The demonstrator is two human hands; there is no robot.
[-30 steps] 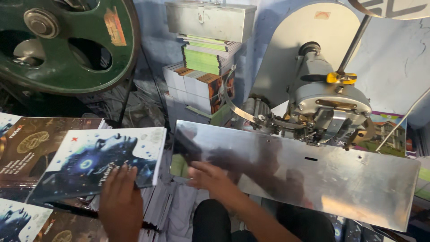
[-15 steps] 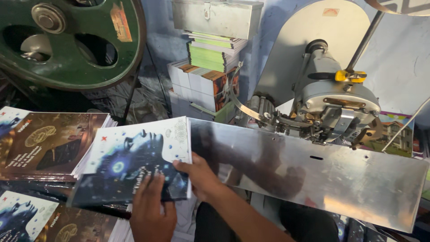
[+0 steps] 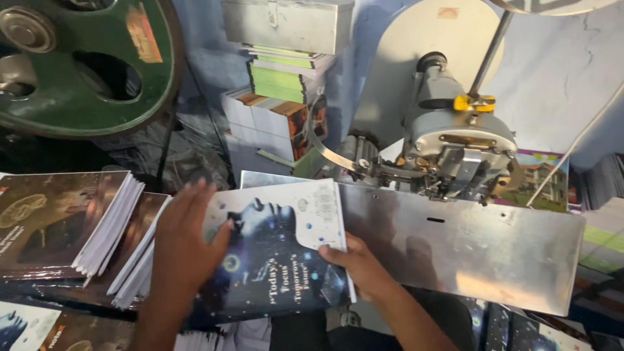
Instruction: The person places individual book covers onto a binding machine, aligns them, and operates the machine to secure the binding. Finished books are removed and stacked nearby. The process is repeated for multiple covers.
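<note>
A thin booklet (image 3: 286,253) with a dark blue and white cover lies half on the shiny metal plate (image 3: 468,247) of a stitching machine (image 3: 455,143). My left hand (image 3: 185,240) lies flat on the booklet's left part, fingers spread. My right hand (image 3: 354,260) grips its right edge, thumb on the cover, at the plate's left end. The machine's grey head sits behind the plate.
Stacks of brown-covered booklets (image 3: 65,221) lie at the left, with more blue-covered ones (image 3: 26,325) below. A big green flywheel (image 3: 84,58) stands at top left. Piles of books (image 3: 279,97) and a grey metal box (image 3: 286,23) are at the back.
Both hands have lifted the blue booklet off the left stack and carried it right, up onto the left end of the metal plate.
</note>
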